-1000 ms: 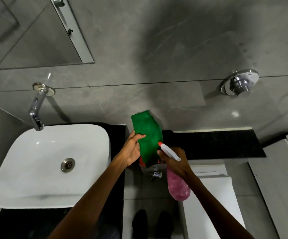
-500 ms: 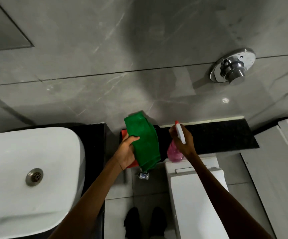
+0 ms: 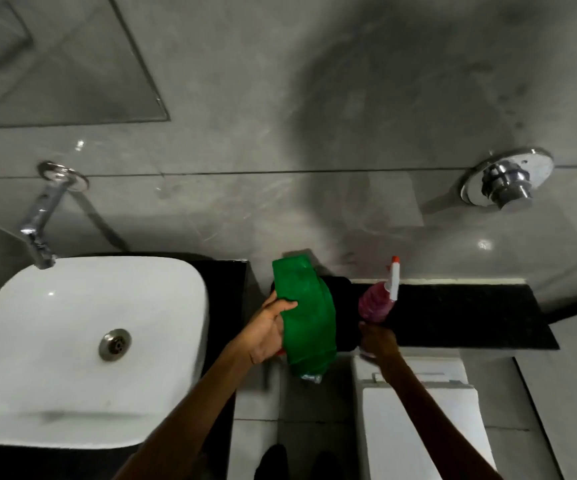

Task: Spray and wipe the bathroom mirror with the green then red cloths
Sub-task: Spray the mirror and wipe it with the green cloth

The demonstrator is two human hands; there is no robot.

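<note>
My left hand (image 3: 266, 332) grips a folded green cloth (image 3: 306, 317), held upright in front of the wall between the basin and the toilet. A sliver of red cloth (image 3: 281, 352) shows under that hand; the rest is hidden. A pink spray bottle (image 3: 375, 303) with a white, red-tipped nozzle stands on the black ledge (image 3: 470, 317). My right hand (image 3: 379, 341) is closed around its base. The mirror (image 3: 55, 64) hangs at the upper left, above the tap.
A white basin (image 3: 31, 341) with a chrome wall tap (image 3: 43, 216) sits at the left on a black counter. A white toilet (image 3: 418, 427) is below the ledge, with a chrome flush valve (image 3: 507, 181) on the grey tiled wall. My feet (image 3: 269, 462) show at the bottom.
My right hand has moved the spray bottle onto the black ledge and stood it upright. My left hand keeps the green cloth. The view has swung back left, showing the mirror and tap again.
</note>
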